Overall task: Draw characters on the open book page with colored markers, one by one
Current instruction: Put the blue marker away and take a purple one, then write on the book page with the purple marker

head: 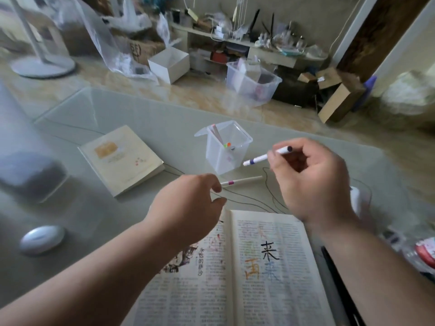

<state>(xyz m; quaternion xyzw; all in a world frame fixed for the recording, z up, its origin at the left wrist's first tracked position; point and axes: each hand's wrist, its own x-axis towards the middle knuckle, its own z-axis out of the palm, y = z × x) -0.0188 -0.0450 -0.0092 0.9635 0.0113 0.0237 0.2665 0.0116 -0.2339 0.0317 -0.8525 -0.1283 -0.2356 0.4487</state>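
- The open book (259,278) lies at the bottom centre of the frame on the desk (164,128); its right page already carries black, orange and blue characters.
- The right hand (310,182), right of centre, has its fingers (274,158) pinched shut on a purple-banded marker (266,157), raised above the desk with its dark purple end toward the upper right.
- The left hand (188,208), at centre, sits loosely curled, fingers partly open; a pink-banded marker (242,181) lies just at its fingertips, but motion blur leaves it unclear whether they touch it.
- A clear plastic tub (226,149) above centre holds more markers.
- Judged by looks, the markers are light, stiff and smooth, likely to roll on the glassy desk; best taken mid-barrel near the band.
- The book's thin pages look soft and may shift under a stroke, so the free hand should press the page flat.
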